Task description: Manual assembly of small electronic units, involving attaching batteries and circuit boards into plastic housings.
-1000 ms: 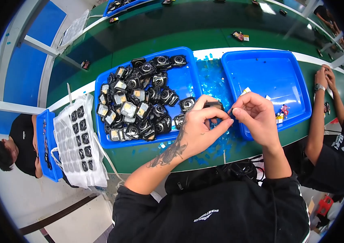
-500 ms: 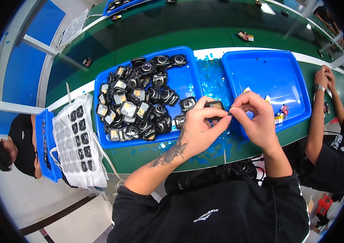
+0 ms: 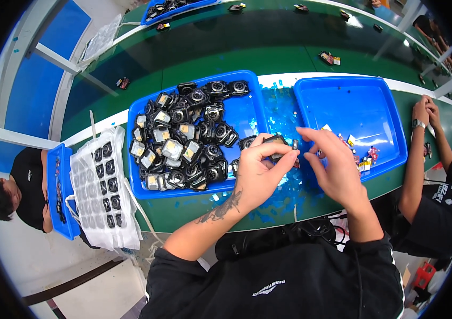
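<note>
My left hand (image 3: 262, 175) grips a black watch case (image 3: 277, 141) between thumb and fingers; a small part sticks out by the thumb tip. Just to its right hovers my right hand (image 3: 338, 169), thumb and fingers apart, with nothing visible between them. Left of the hands, a blue tray (image 3: 251, 80) bears a heap of black watch cases (image 3: 175, 143), some with round backs up, others showing pale inner parts. To the right a second blue tray (image 3: 343, 81) has several small red, yellow and white parts (image 3: 370, 156) near its lower side.
Blue film scraps (image 3: 279, 111) litter the green bench between the trays. A white moulded tray (image 3: 85, 183) with several watch cases lies at the left. Parts dot the green belt (image 3: 226, 40) beyond. A co-worker's hands (image 3: 425, 109) are at the right; another person (image 3: 24, 183) sits left.
My right hand has opened and drawn slightly away from the watch case; its fingers were pinched against it before. My left hand keeps its grip. Parts on the far belt have shifted right.
</note>
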{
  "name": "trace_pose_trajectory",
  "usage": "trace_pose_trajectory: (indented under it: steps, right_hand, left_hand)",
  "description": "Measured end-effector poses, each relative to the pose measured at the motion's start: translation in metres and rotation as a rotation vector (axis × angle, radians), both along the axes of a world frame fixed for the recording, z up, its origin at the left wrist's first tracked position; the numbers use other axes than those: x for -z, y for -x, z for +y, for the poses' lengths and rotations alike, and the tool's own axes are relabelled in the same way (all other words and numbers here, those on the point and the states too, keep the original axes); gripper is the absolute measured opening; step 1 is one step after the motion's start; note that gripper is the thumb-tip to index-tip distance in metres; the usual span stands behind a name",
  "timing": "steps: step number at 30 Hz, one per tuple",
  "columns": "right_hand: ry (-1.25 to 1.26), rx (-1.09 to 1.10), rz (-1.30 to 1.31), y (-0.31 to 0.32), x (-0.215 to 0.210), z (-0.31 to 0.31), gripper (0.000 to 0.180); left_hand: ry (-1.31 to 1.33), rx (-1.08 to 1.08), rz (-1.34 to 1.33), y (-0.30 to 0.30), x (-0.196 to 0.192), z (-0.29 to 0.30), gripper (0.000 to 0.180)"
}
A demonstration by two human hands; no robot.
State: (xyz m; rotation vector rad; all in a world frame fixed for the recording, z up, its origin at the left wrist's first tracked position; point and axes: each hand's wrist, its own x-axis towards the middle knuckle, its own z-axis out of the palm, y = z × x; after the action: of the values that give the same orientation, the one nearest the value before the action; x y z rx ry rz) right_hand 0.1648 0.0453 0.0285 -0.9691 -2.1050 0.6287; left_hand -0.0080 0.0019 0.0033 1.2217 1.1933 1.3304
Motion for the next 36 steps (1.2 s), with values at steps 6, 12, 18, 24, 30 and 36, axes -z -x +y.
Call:
trace_pose_trajectory:
  steps: [6, 12, 18, 24, 30, 36]
  right_hand:
    - [0.349, -0.054, 0.126, -0.003, -0.006, 0.01, 0.013]
    - [0.703, -0.241, 0.633, -0.015, 0.011, 0.008, 0.015]
    - [0.438, -0.146, 0.593, -0.026, 0.001, 0.008, 0.019]
    - [0.391, -0.047, 0.324, -0.011, -0.009, -0.001, 0.014]
    - [0.561, -0.112, 0.466, -0.011, -0.005, 0.0, 0.011]
    - [0.554, 0.002, 0.463, -0.008, 0.0, 0.001, 0.015]
  left_hand:
    - [0.121, 0.135, -0.166, 0.003, -0.003, -0.003, 0.009]
    - [0.145, 0.248, -0.376, 0.005, 0.003, -0.002, 0.026]
    - [0.044, 0.073, -0.257, 0.003, -0.001, 0.0, 0.041]
    - [0.1, 0.002, -0.362, 0.001, 0.003, 0.0, 0.03]
    - [0.087, -0.171, -0.399, 0.003, 0.0, 0.005, 0.022]
    - [0.198, -0.033, -0.587, 0.003, 0.007, 0.003, 0.037]
